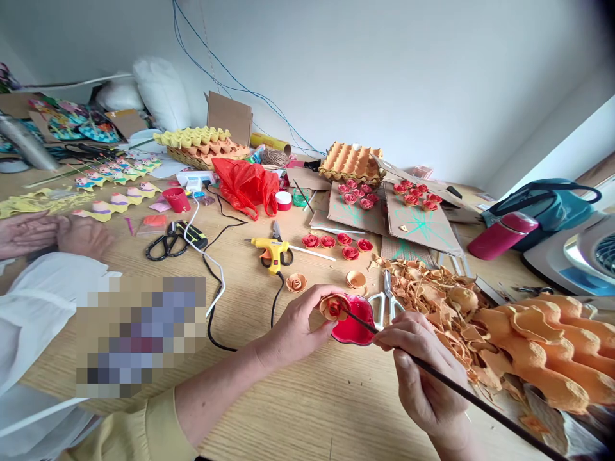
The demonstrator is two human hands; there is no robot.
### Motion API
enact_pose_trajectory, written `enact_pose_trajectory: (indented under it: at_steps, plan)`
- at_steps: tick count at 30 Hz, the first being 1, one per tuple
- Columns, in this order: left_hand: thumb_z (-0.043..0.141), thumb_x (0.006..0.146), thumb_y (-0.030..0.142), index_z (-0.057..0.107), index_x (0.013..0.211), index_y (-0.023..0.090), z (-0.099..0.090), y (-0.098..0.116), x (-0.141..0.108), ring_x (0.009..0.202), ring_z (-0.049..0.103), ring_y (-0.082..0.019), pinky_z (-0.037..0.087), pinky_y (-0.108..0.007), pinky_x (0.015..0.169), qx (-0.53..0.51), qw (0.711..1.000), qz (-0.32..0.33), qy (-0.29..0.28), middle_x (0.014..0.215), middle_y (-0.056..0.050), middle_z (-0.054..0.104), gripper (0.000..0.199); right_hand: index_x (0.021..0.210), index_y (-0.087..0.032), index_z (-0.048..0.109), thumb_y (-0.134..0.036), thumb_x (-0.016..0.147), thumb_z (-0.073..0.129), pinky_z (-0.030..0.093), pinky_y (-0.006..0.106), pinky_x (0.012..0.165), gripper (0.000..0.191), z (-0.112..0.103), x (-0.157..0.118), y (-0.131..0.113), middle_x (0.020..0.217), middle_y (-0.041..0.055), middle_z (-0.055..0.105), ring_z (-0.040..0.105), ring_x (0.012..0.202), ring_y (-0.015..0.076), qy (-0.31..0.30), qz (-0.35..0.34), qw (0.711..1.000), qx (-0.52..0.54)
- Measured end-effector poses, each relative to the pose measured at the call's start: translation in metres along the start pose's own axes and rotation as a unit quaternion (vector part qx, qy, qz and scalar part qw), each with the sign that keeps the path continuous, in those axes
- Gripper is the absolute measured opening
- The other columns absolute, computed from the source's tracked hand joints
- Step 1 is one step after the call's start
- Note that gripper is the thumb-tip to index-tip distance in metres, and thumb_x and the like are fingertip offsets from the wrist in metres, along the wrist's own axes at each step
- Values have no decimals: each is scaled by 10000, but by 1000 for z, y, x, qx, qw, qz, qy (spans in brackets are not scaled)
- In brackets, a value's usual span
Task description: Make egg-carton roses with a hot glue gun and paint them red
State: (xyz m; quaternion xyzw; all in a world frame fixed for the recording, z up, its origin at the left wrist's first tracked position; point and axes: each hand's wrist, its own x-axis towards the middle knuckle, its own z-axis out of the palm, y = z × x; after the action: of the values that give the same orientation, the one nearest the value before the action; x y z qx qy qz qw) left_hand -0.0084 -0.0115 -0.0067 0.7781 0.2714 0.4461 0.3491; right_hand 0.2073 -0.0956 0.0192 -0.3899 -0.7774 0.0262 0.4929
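My left hand (300, 323) pinches a small egg-carton flower (332, 308), orange with red paint in its centre. My right hand (425, 371) grips a long dark paintbrush (461, 387), its tip touching the flower's middle. Just beneath the flower lies a dish of red paint (353, 323). Beyond my left hand sits an unpainted flower (296, 282), and a plain carton cup (356, 280) stands behind the dish. White-handled scissors (387, 298) lie right of the dish. Farther back, several red-painted flowers (350, 253) rest on the table.
A yellow glue gun (271, 250) lies mid-table with its cord. Carton scraps (427, 301) and an orange egg tray (548, 346) fill the right side. Red flowers stand on cardboard (418, 221). At left are another person's hands (72, 237), black scissors (166, 246) and a red cup (176, 200).
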Motion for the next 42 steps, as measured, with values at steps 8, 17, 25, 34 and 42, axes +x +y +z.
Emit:
enact_pose_trajectory:
  at_steps: [8, 17, 25, 34, 42]
  plan:
    - [635, 836, 16, 574, 1275, 235, -1, 0, 0, 1138, 717, -221, 572, -351, 1022, 9, 1000, 1, -2, 1253, -80, 737, 494, 1114, -216, 661, -88, 945, 531, 511, 413, 780, 248, 0, 3, 0, 809, 33, 654, 607, 741, 199, 16, -10, 1000, -20]
    - [665, 828, 52, 581, 1259, 232, 0, -4, 0, 1085, 722, -210, 582, -329, 971, 12, 1000, -19, 6, 1199, -67, 741, 474, 1058, -219, 683, -115, 969, 536, 520, 415, 762, 201, 2, 1, -1, 790, 30, 692, 624, 716, 193, 44, 14, 999, 19]
    - [686, 832, 127, 584, 1287, 212, 2, -3, 0, 1071, 730, -204, 606, -300, 954, -70, 995, -77, 12, 1229, -83, 729, 474, 1107, -228, 696, -83, 951, 572, 529, 404, 736, 247, 5, 3, -2, 772, 24, 691, 622, 678, 185, 61, 7, 998, -6]
    - [705, 824, 157, 591, 1269, 180, 3, -5, 1, 1073, 715, -204, 593, -306, 980, -97, 990, -106, 10, 1210, -89, 719, 460, 1100, -188, 710, -77, 954, 577, 510, 425, 808, 227, 6, 0, 1, 789, 34, 704, 627, 709, 190, 84, -15, 996, 32]
    - [675, 850, 153, 588, 1284, 180, -2, 0, 0, 1086, 674, -207, 598, -297, 926, -97, 992, -72, -31, 1187, -92, 646, 443, 1103, -208, 717, -140, 1025, 512, 501, 398, 820, 229, 6, -1, 2, 807, 33, 683, 638, 782, 204, 106, 64, 987, 98]
